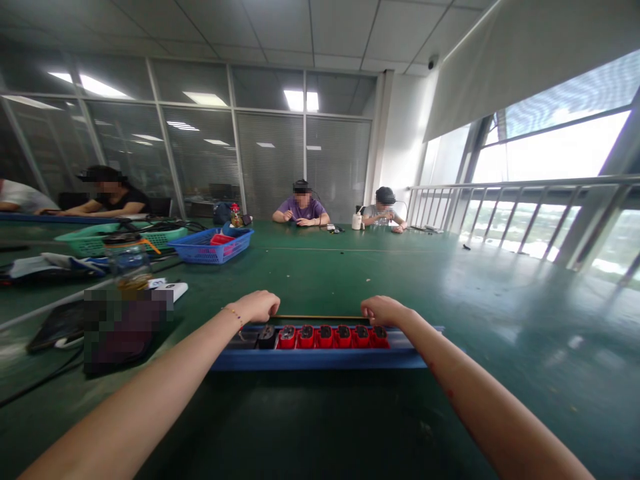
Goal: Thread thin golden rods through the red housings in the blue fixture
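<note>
A thin tan strip (pixel 320 317) runs straight between my hands, just beyond a long blue tray (pixel 320 360). My left hand (pixel 263 307) is closed with curled fingers at the strip's left end. At the other end my right hand (pixel 383 311) is closed too; the fingertips of both are hidden. Inside the tray stands a row of several red blocks with black tops (pixel 325 338). One all-black block (pixel 267 337) sits at the row's left end, beside a bare stretch of tray.
To the left lie a dark pouch (pixel 127 333), a white device (pixel 175 291) and a glass jar (pixel 129 263). Farther back are a blue basket (pixel 213 250) and a green basket (pixel 83 241). Several people sit around the green table (pixel 500 320); a railing (pixel 525 183) lines the right.
</note>
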A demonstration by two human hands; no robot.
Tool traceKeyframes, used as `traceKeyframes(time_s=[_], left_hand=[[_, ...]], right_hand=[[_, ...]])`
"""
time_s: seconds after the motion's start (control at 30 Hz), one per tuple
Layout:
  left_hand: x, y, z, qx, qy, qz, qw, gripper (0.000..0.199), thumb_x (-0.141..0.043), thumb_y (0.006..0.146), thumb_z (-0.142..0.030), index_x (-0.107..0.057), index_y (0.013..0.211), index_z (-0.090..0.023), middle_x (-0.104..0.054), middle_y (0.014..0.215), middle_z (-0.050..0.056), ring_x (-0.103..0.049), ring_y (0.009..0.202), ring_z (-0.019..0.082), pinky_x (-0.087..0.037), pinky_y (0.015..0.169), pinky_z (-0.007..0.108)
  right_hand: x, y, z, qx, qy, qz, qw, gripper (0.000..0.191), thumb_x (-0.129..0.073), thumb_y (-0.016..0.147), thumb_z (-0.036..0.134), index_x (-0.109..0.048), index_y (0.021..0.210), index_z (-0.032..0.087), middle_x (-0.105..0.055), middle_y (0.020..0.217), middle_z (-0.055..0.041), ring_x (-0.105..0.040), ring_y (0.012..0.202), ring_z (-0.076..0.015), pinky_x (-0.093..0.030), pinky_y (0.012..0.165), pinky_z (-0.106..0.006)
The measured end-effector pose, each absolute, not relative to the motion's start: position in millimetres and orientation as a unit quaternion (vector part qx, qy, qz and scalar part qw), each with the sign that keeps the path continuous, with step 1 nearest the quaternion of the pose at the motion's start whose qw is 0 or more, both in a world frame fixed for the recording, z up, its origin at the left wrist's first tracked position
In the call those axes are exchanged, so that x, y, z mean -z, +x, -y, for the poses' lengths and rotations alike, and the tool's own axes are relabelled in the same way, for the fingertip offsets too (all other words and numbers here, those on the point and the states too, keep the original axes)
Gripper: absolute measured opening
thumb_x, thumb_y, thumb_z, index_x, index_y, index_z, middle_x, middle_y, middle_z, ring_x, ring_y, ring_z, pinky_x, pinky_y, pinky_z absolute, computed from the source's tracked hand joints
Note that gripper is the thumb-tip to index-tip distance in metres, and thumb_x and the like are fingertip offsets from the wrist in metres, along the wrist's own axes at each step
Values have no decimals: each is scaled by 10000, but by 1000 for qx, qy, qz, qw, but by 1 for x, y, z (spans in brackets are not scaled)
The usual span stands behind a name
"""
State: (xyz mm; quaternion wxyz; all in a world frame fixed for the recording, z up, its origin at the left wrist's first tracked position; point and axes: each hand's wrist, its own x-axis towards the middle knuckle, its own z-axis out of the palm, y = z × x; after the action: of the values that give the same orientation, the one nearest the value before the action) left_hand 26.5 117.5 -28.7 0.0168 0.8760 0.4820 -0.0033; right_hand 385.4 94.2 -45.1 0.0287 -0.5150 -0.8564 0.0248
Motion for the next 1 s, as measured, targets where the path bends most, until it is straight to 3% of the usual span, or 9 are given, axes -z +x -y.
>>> traceKeyframes(time_s=[0.13, 0.23, 0.4, 0.6, 0.73, 0.87, 1.0], left_hand=[[29, 28, -114, -25, 875, -481, 43, 208, -530, 534, -71, -614, 665, -209, -639, 692, -13, -572, 642, 138, -366, 528, 197], [25, 24, -108, -67, 869, -486, 64, 147, -513, 577, -139, -596, 679, -203, -625, 675, -15, -558, 618, 134, -366, 533, 199], [16, 13, -90, -164, 841, -509, 78, 199, -390, 707, -233, -539, 830, -184, -604, 758, 1, -544, 673, 138, -373, 591, 211], [8, 14, -58, -228, 820, -502, 152, 290, -396, 737, -280, -510, 989, -191, -542, 632, -38, -492, 575, 127, -341, 533, 207], [-7, 17, -38, -257, 809, -469, 246, 362, -445, 755, -417, -512, 1032, -193, -544, 649, -30, -505, 633, 133, -357, 568, 205], [-14, 18, -30, -231, 800, -483, 270, 391, -439, 753, -495, -547, 962, -183, -577, 634, -18, -490, 581, 122, -336, 531, 199], [-9, 13, -33, -182, 804, -486, 291, 412, -465, 723, -527, -552, 925, -179, -613, 644, -5, -451, 506, 98, -323, 488, 194]], right_hand=[[48, 386, -91, -16, -537, 841, 59, 189, -587, 549, 153, -625, 726, 205, -634, 737, -12, -561, 681, -170, -352, 559, -216], [47, 390, -86, -10, -552, 824, 129, 129, -527, 599, 156, -601, 700, 183, -604, 738, -19, -531, 671, -151, -347, 576, -217], [38, 393, -75, -34, -551, 794, 256, 199, -399, 713, 178, -553, 839, 166, -540, 659, 7, -487, 605, -121, -354, 548, -207], [22, 393, -41, -202, -485, 772, 358, 170, -471, 706, 215, -553, 846, 164, -483, 593, 37, -441, 529, -103, -326, 492, -208], [13, 398, -15, -324, -435, 756, 367, 281, -507, 774, 355, -524, 993, 181, -490, 703, 19, -442, 606, -102, -335, 522, -204], [16, 402, -10, -341, -466, 732, 362, 357, -491, 770, 497, -539, 887, 162, -404, 586, 51, -347, 496, -74, -251, 437, -190], [21, 405, -12, -363, -474, 743, 302, 380, -524, 745, 516, -528, 864, 156, -436, 542, 55, -366, 473, -71, -265, 434, -187]])
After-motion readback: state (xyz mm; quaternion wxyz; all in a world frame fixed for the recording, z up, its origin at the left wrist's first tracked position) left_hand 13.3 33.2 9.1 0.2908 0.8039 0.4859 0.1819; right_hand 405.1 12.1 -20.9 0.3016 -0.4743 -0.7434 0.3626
